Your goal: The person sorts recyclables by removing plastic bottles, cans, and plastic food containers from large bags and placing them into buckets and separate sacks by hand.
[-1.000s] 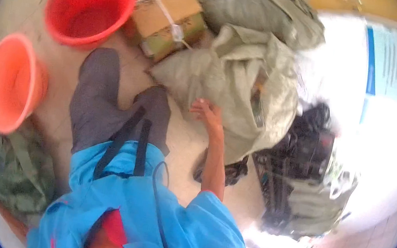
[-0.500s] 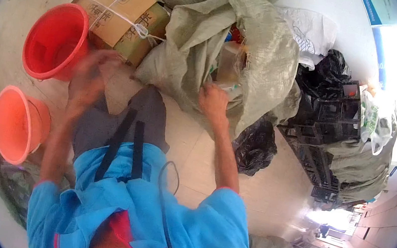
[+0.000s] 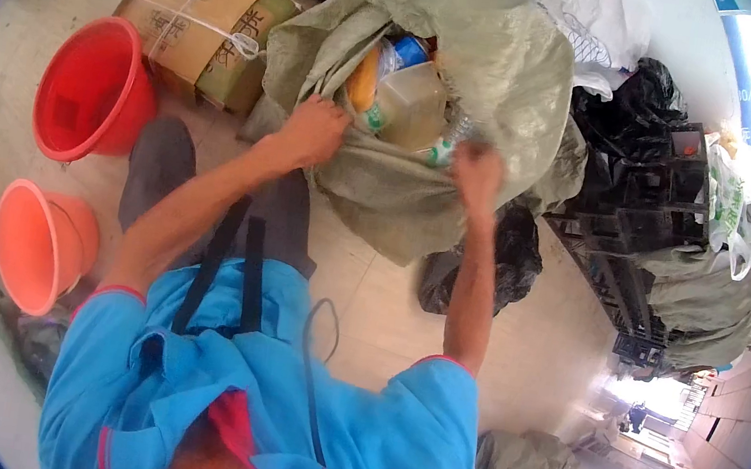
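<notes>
A large grey-green woven sack (image 3: 380,197) stands in front of me with its mouth spread wide. My left hand (image 3: 313,134) is closed on the near left part of its rim. At the near right of the rim is my right hand (image 3: 480,174), slightly blurred, with its fingers closed on the sack's edge. Between the hands, the sack's contents show: a cloudy clear plastic container (image 3: 411,105), an orange item (image 3: 363,79), a blue item (image 3: 410,50) and a clear bottle (image 3: 440,152) with a green-and-white label. Whatever lies deeper is hidden.
On the left stand a red bucket (image 3: 115,120) and a salmon-coloured bucket (image 3: 72,233). Behind them is a tied cardboard box (image 3: 172,13). A black plastic bag (image 3: 522,273) lies right of the sack, near black crates (image 3: 663,211) and a white plastic bag (image 3: 745,226).
My left hand has moved from beside the red bucket to the sack's rim. My right hand has shifted right along the rim. The mouth is wider, showing more contents.
</notes>
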A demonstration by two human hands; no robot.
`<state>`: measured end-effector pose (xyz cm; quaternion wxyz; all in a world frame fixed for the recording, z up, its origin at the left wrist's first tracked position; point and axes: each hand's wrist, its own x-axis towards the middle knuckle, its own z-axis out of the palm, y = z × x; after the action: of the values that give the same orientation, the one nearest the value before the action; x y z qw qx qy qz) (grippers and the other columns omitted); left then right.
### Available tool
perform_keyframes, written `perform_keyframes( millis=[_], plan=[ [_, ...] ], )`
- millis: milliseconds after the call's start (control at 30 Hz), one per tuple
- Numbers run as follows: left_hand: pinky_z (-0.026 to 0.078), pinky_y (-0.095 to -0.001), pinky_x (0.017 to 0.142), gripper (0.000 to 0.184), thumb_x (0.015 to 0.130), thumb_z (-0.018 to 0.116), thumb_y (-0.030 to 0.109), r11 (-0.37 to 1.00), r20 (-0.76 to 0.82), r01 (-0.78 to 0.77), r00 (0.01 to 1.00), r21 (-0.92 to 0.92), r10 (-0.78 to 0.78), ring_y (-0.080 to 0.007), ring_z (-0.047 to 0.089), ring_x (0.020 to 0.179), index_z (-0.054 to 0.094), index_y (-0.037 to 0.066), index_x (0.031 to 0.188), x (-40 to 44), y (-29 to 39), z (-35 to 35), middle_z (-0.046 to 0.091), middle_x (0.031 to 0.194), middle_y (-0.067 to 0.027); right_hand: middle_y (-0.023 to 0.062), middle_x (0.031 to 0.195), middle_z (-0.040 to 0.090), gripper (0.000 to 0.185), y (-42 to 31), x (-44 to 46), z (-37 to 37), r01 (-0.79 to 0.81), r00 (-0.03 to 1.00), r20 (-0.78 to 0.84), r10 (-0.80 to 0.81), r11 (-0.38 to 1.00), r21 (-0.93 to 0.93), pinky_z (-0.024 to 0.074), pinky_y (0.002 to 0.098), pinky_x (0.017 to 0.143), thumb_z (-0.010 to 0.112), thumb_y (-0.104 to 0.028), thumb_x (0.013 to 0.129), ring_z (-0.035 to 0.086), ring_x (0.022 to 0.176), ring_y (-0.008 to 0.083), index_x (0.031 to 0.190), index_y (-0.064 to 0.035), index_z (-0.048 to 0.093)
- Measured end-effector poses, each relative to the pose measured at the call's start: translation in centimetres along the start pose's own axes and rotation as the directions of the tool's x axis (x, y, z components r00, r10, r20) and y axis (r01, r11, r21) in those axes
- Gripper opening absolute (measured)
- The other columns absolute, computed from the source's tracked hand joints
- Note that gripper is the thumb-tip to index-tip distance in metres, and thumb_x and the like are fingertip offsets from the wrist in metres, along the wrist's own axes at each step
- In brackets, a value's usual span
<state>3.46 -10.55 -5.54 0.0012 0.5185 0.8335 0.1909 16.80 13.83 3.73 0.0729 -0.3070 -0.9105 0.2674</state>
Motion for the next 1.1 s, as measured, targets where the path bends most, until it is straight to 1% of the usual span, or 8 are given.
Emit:
perform_keyframes(
  millis=[100, 300, 400, 500, 567, 667, 767, 1100],
  plan=[
    [0.039, -0.0363, 0.08, 0.018, 0.071, 0.058, 0.01, 0.996, -0.133, -0.06, 0.989, 0.072, 0.07, -0.0236, 0.06, 0.083, 0.061, 0.005, 0.088, -0.7, 0.6, 0.0, 0.064, 0.085, -0.0082, 0.0174, 0.066, 0.066, 0.039, 3.5, 2.4, -2.8, -0.01, 0.978, -0.21, -0.012, 0.995, -0.104, 0.0488, 0.0407, 0.069, 0.059, -0.033, 0.083, 0.067, 0.069, 0.0301, 0.087, 0.0053, 0.065],
    [0.039, -0.0396, 0.083, 0.017, 0.069, 0.059, 0.012, 0.985, -0.039, -0.171, 0.984, 0.01, 0.171, -0.0254, 0.058, 0.088, 0.062, 0.005, 0.084, -2.1, 5.6, 0.4, 0.062, 0.084, -0.0102, 0.0119, 0.065, 0.065, 0.053, 4.8, 3.4, -5.0, -0.205, 0.975, 0.025, 0.219, 0.941, -0.268, 0.0493, 0.0334, 0.053, 0.065, -0.047, 0.081, 0.064, 0.057, 0.0205, 0.088, 0.0062, 0.066],
    [0.038, -0.0403, 0.084, 0.018, 0.067, 0.06, 0.015, 0.986, -0.028, -0.165, 0.986, -0.011, 0.165, -0.0262, 0.058, 0.087, 0.063, 0.005, 0.082, -3.3, 5.8, 1.8, 0.061, 0.082, -0.0113, 0.0147, 0.068, 0.065, 0.06, 7.9, 3.0, -3.6, 0.048, 0.994, -0.09, -0.069, 0.973, -0.226, 0.0503, 0.0358, 0.058, 0.065, -0.05, 0.078, 0.064, 0.059, 0.0236, 0.101, 0.0056, 0.062],
    [0.038, -0.0402, 0.084, 0.029, 0.067, 0.063, 0.016, 0.992, -0.015, -0.071, 0.997, -0.107, 0.07, -0.0284, 0.058, 0.085, 0.06, 0.001, 0.092, -4.0, 5.1, 2.5, 0.06, 0.081, -0.0118, 0.0206, 0.09, 0.065, 0.063, 3.4, -0.6, -3.5, -0.118, 0.98, 0.111, 0.165, 0.932, -0.344, 0.0482, 0.0422, 0.073, 0.061, -0.054, 0.078, 0.063, 0.084, 0.0346, 0.107, 0.0023, 0.058],
    [0.04, -0.0436, 0.083, 0.048, 0.066, 0.067, 0.019, 0.973, -0.075, 0.031, 0.996, -0.227, -0.049, -0.0321, 0.058, 0.088, 0.051, 0.001, 0.107, -3.8, 4.5, 1.8, 0.061, 0.083, -0.0136, 0.0227, 0.098, 0.063, 0.065, 1.6, -2.4, -1.9, 0.076, 0.997, 0.015, -0.075, 0.925, -0.373, 0.0483, 0.0433, 0.077, 0.065, -0.049, 0.075, 0.062, 0.09, 0.0362, 0.113, 0.0025, 0.054],
    [0.044, -0.046, 0.078, 0.072, 0.064, 0.073, 0.029, 0.82, 0.11, 0.312, 0.949, -0.48, -0.297, -0.0386, 0.058, 0.091, 0.04, 0.0, 0.122, -2.6, 5.0, -0.4, 0.061, 0.091, -0.0194, 0.0289, 0.104, 0.061, 0.071, -1.3, -2.4, 0.0, 0.05, 0.998, -0.019, -0.066, 0.885, -0.462, 0.0473, 0.0432, 0.081, 0.068, -0.043, 0.072, 0.06, 0.098, 0.0394, 0.119, 0.0065, 0.05],
    [0.046, -0.0472, 0.08, 0.087, 0.064, 0.074, 0.034, 0.804, -0.041, 0.32, 0.92, -0.501, -0.391, -0.0413, 0.057, 0.097, 0.032, 0.0, 0.131, -1.8, 5.5, -1.0, 0.059, 0.101, -0.0224, 0.0262, 0.107, 0.06, 0.072, -1.7, -0.6, 1.2, 0.059, 0.997, -0.028, -0.074, 0.932, -0.356, 0.0471, 0.0441, 0.084, 0.07, -0.041, 0.07, 0.059, 0.098, 0.0416, 0.12, 0.005, 0.048],
    [0.047, -0.0446, 0.084, 0.075, 0.063, 0.076, 0.039, 0.725, 0.021, 0.4, 0.882, -0.56, -0.47, -0.0392, 0.057, 0.099, 0.045, 0.003, 0.121, -1.3, 5.9, -1.5, 0.057, 0.108, -0.0217, 0.0271, 0.13, 0.048, 0.077, 2.7, 1.0, 5.0, 0.047, 0.986, 0.165, -0.012, 0.977, -0.208, 0.037, 0.0417, 0.102, 0.067, -0.041, 0.074, 0.046, 0.121, 0.038, 0.131, 0.0043, 0.043]
  ],
)
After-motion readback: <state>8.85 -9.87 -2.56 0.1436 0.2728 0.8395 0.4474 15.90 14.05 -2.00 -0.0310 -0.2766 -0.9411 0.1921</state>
